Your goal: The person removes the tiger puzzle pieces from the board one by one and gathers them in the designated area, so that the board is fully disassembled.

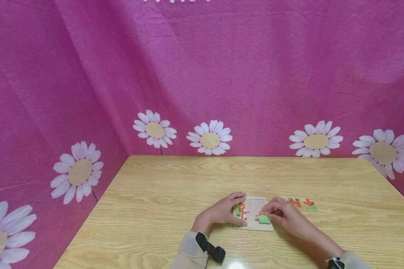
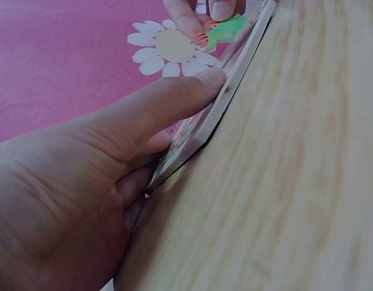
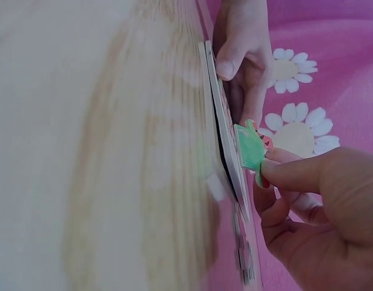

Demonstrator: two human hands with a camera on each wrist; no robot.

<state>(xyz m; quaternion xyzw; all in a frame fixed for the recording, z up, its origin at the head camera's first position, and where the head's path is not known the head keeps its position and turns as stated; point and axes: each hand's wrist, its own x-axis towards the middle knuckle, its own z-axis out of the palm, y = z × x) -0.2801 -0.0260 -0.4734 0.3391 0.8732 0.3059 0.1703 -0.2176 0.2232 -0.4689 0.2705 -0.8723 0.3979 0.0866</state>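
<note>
A shallow wooden puzzle tray [image 1: 256,203] lies on the table, its left side filled with joined pieces [image 1: 241,213] showing an orange animal's face. My left hand [image 1: 219,211] holds the tray at its left side; in the left wrist view the thumb lies over the near rim [image 2: 220,115]. Between thumb and fingertips my right hand [image 1: 291,219] pinches a green and orange puzzle piece [image 1: 264,219]. In the right wrist view this piece [image 3: 251,148] is tilted close over the tray, and the thumb covers part of it.
To the right of the tray, beyond my right hand, lie loose orange and green puzzle pieces [image 1: 311,204], some partly hidden by that hand. The wood-grain table [image 1: 155,194] meets a pink curtain [image 1: 256,82] with white daisies at the back and left.
</note>
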